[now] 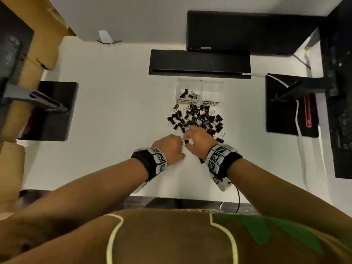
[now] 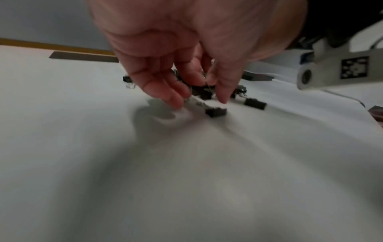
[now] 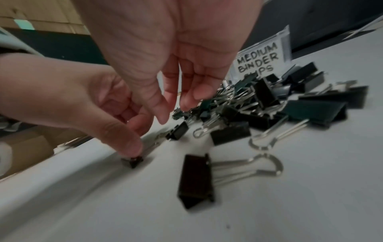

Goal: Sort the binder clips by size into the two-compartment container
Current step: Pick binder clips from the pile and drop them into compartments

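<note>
A heap of black binder clips [image 1: 196,119] in two sizes lies on the white table, in front of the clear two-compartment container [image 1: 200,81]. Its left half, labelled small, holds several clips [image 1: 188,94]; the right half, labelled medium [image 3: 259,60], looks empty. My left hand [image 1: 179,144] reaches down with thumb and fingertips closed on a small clip [image 2: 215,112] that lies on the table. My right hand [image 1: 190,138] hovers just beside it, fingers hanging loose and holding nothing. A medium clip [image 3: 196,178] lies alone under my right wrist.
A long black bar [image 1: 200,62] and a black box [image 1: 238,31] stand behind the container. Black stand bases sit at left [image 1: 51,111] and right [image 1: 291,105], with a white cable [image 1: 301,145] along the right. Bare table [image 1: 114,111] stretches left of the heap.
</note>
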Action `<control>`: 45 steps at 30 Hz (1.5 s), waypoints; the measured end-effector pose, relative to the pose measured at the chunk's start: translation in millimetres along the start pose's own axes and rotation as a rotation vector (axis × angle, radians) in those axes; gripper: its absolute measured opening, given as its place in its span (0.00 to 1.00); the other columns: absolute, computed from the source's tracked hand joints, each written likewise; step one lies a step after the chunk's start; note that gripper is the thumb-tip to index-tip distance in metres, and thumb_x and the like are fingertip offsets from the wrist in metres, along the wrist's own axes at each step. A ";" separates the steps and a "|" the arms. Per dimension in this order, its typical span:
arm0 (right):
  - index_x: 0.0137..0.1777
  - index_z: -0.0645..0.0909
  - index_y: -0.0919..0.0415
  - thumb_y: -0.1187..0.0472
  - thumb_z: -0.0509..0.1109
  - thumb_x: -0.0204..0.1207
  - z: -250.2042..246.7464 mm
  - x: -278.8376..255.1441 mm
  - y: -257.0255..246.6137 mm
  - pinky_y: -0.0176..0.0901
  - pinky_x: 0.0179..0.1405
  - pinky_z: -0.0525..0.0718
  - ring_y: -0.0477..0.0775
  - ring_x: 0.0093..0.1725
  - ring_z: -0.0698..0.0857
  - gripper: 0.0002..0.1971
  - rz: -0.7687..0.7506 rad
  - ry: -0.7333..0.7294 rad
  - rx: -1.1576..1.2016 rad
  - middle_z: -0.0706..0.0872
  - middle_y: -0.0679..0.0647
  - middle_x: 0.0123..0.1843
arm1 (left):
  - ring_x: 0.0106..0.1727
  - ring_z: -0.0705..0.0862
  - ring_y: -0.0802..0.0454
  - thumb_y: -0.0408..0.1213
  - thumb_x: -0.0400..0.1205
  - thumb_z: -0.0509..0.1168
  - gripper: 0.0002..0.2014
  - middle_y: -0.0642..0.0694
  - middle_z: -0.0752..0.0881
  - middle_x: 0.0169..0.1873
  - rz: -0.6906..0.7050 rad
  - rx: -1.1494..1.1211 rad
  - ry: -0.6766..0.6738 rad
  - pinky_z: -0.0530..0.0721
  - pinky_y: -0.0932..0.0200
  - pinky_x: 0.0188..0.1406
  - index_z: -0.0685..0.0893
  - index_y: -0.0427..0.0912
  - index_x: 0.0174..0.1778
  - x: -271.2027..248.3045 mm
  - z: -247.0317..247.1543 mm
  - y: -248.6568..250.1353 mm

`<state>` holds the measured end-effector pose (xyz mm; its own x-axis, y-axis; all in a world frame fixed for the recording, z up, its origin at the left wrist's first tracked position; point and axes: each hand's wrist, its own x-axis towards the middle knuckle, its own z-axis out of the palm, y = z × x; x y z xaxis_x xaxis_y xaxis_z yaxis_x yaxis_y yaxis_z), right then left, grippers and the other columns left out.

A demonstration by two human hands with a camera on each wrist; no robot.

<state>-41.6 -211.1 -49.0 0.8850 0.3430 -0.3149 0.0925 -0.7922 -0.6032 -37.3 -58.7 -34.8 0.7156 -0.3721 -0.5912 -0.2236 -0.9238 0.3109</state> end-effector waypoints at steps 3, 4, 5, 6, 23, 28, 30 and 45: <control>0.59 0.79 0.64 0.67 0.66 0.75 7.9 0.9 -3.9 0.45 0.55 0.77 0.56 0.60 0.77 0.12 0.003 -0.063 -0.055 0.78 0.58 0.60 | 0.54 0.81 0.43 0.50 0.77 0.65 0.22 0.42 0.78 0.56 0.000 -0.021 0.020 0.81 0.50 0.47 0.73 0.40 0.61 -3.6 15.2 -3.8; 0.58 0.79 0.64 0.68 0.66 0.75 9.6 0.8 -3.4 0.45 0.55 0.78 0.56 0.60 0.77 0.12 0.017 -0.070 -0.061 0.78 0.58 0.60 | 0.54 0.82 0.42 0.48 0.78 0.64 0.20 0.42 0.78 0.56 0.005 -0.052 0.044 0.82 0.50 0.47 0.73 0.40 0.61 -4.1 16.4 -3.5; 0.58 0.79 0.64 0.68 0.66 0.75 11.1 1.0 -1.7 0.45 0.55 0.77 0.57 0.59 0.78 0.12 0.034 -0.069 -0.056 0.78 0.58 0.59 | 0.53 0.82 0.41 0.45 0.79 0.63 0.17 0.41 0.79 0.55 0.010 -0.086 0.073 0.82 0.50 0.47 0.73 0.40 0.60 -4.3 16.1 -2.8; 0.57 0.79 0.63 0.68 0.66 0.74 11.2 0.7 -0.2 0.43 0.54 0.77 0.56 0.58 0.78 0.12 0.050 -0.057 -0.046 0.78 0.57 0.58 | 0.52 0.82 0.40 0.42 0.80 0.62 0.14 0.41 0.80 0.54 0.021 -0.117 0.109 0.82 0.50 0.45 0.73 0.39 0.58 -4.3 15.4 -2.3; 0.42 0.85 0.67 0.60 0.58 0.81 -39.4 -16.9 26.0 0.44 0.37 0.84 0.53 0.36 0.87 0.16 0.389 0.089 0.210 0.88 0.60 0.41 | 0.48 0.80 0.44 0.30 0.80 0.60 0.07 0.39 0.80 0.53 0.005 -0.284 0.249 0.76 0.57 0.46 0.79 0.36 0.51 19.3 -17.4 -15.8; 0.54 0.83 0.63 0.65 0.62 0.78 -30.0 -13.3 13.9 0.46 0.54 0.82 0.53 0.51 0.80 0.10 0.213 0.145 0.014 0.79 0.56 0.55 | 0.39 0.77 0.45 0.34 0.84 0.54 0.08 0.42 0.79 0.40 -0.044 -0.275 0.316 0.75 0.53 0.38 0.74 0.35 0.54 29.5 -28.5 -13.4; 0.57 0.81 0.63 0.67 0.63 0.77 -20.4 -6.5 6.9 0.48 0.56 0.82 0.54 0.53 0.80 0.11 0.134 0.109 0.007 0.78 0.56 0.57 | 0.37 0.75 0.46 0.35 0.85 0.52 0.09 0.46 0.76 0.35 -0.065 -0.279 0.317 0.71 0.54 0.35 0.72 0.34 0.54 32.8 -27.0 -13.9; 0.62 0.79 0.62 0.64 0.62 0.78 -1.7 15.0 0.9 0.49 0.54 0.81 0.57 0.58 0.79 0.14 0.066 0.022 -0.148 0.79 0.58 0.60 | 0.56 0.79 0.40 0.40 0.82 0.61 0.13 0.38 0.80 0.55 -0.002 -0.138 0.255 0.79 0.51 0.49 0.74 0.39 0.59 38.6 -20.0 -24.1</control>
<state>-27.5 -207.5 -53.0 0.9010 0.2780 -0.3330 0.0987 -0.8789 -0.4666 9.0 -49.0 -50.3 0.8632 -0.3193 -0.3910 -0.1422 -0.8970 0.4185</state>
